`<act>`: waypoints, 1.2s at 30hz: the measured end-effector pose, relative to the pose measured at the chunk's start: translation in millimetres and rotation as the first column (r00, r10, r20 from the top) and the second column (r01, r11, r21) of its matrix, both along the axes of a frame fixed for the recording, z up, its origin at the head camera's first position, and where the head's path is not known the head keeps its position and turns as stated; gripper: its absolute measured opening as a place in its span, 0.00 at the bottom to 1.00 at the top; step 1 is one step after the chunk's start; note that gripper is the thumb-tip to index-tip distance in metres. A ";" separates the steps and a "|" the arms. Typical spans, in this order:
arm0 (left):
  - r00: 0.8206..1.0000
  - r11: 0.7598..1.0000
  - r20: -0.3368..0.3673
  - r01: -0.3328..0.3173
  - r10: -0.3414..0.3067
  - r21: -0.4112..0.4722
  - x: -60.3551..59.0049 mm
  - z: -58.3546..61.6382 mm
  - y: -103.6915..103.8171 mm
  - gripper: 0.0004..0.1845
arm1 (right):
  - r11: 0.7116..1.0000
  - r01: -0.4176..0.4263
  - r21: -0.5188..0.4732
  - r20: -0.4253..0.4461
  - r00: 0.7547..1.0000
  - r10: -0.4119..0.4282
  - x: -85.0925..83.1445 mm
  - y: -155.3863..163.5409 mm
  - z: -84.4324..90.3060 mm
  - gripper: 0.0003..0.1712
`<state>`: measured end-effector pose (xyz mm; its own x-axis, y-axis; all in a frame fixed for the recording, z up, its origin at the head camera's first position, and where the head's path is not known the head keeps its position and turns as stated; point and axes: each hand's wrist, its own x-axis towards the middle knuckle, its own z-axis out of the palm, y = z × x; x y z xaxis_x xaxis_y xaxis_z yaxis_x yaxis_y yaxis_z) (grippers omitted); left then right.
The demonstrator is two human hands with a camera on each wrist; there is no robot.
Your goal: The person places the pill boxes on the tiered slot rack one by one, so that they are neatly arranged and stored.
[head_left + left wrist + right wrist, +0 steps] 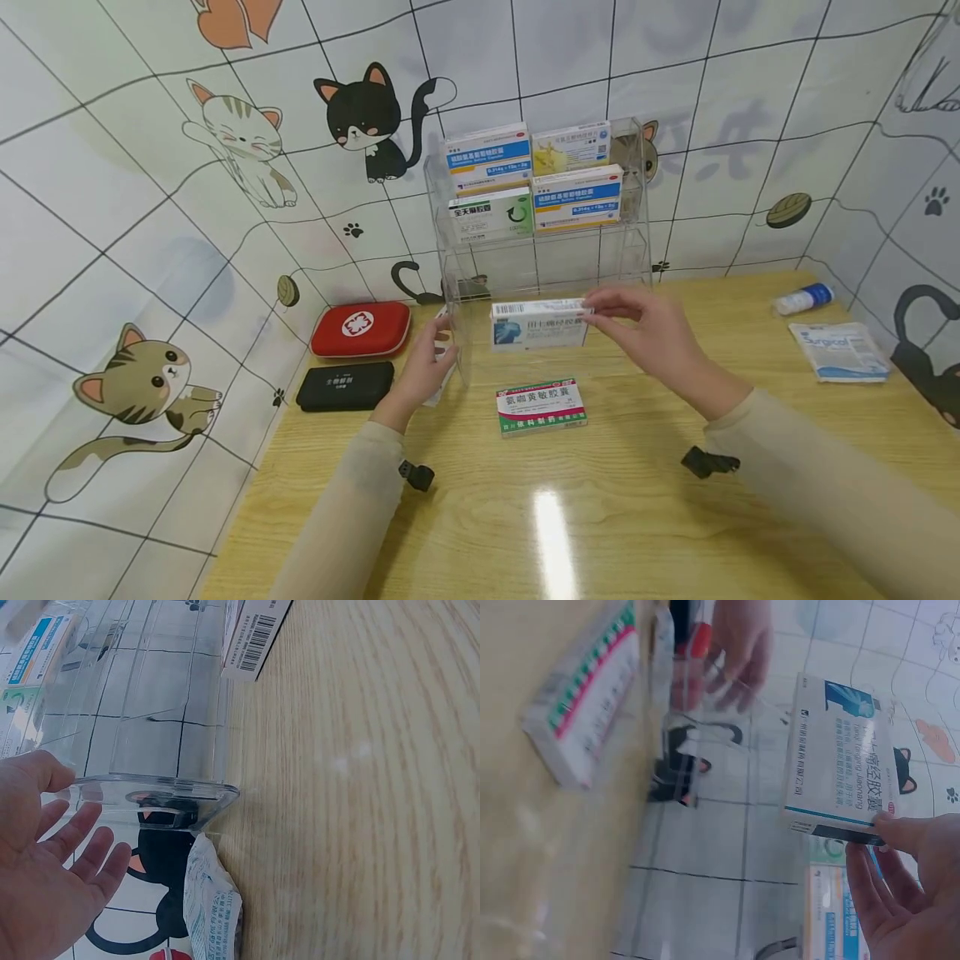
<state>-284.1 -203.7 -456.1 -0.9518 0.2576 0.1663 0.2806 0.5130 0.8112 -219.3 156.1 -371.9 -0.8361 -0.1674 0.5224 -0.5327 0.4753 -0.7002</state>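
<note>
My right hand [648,337] pinches a white medicine box [542,327] by its right end, thumb on one side and fingers on the other. The box is held in front of the lower part of a clear acrylic rack [637,242], and its blue picture shows in the right wrist view. My left hand [52,855] is at the rack's left side panel [150,791], with its thumb at the panel's edge and its fingers loosely spread along the outer side. On the table before the rack lies a green, white and pink medicine box [542,408].
Several medicine boxes, one being a green-and-white box [491,215], stand on the rack's upper tiers. Left of it lie a red case [360,330], a black case [345,387] and a white packet [214,907]. A white-and-blue tube [804,298] and a surgical packet [840,352] lie at right.
</note>
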 end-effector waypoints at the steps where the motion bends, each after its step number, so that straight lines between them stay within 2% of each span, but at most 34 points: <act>1: 1.000 1.000 0.000 -0.001 0.001 0.000 0.3 0.0 0.2 0.27 | 1.000 0.004 -0.009 -0.031 1.000 -0.004 -6.8 -1.9 6.0 0.06; 4: 1.000 1.000 -0.003 0.001 -0.001 0.003 0.4 0.1 0.5 0.27 | 1.000 0.024 -0.019 -0.113 0.993 -0.026 -28.6 -7.7 21.2 0.07; 7: 1.000 1.000 -0.012 0.003 -0.003 0.009 -0.4 0.8 0.5 0.26 | 0.999 0.032 -0.036 -0.158 0.987 -0.037 -48.1 -13.6 33.3 0.08; 12: 1.000 1.000 -0.010 -0.003 0.003 0.013 -2.1 1.7 0.0 0.26 | 0.997 0.042 -0.058 -0.152 0.987 -0.050 -80.7 -23.3 34.3 0.09; 16: 1.000 1.000 -0.008 -0.002 0.002 0.016 -1.5 2.0 1.0 0.26 | 0.996 0.078 -0.043 -0.109 0.991 -0.083 -97.2 -29.8 27.1 0.10; 20: 1.000 1.000 0.004 -0.002 0.002 0.015 -0.6 1.3 1.4 0.26 | 0.995 0.087 -0.041 -0.051 0.995 -0.089 -105.8 -36.0 22.1 0.11; 30: 1.000 1.000 0.016 -0.007 0.007 -0.003 0.9 0.8 1.0 0.27 | 0.997 0.079 -0.017 0.010 0.997 -0.079 -116.8 -50.1 10.0 0.10; 36: 1.000 1.000 -0.003 -0.005 0.005 0.010 0.6 -0.6 0.9 0.26 | 0.998 0.059 -0.034 -0.036 0.998 -0.060 -112.7 -50.0 1.8 0.16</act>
<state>-283.5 -202.8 -456.7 -0.9525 0.2516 0.1715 0.2806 0.5065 0.8153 -332.1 106.1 -370.0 -0.8241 -0.1004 0.5575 -0.5300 0.4843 -0.6961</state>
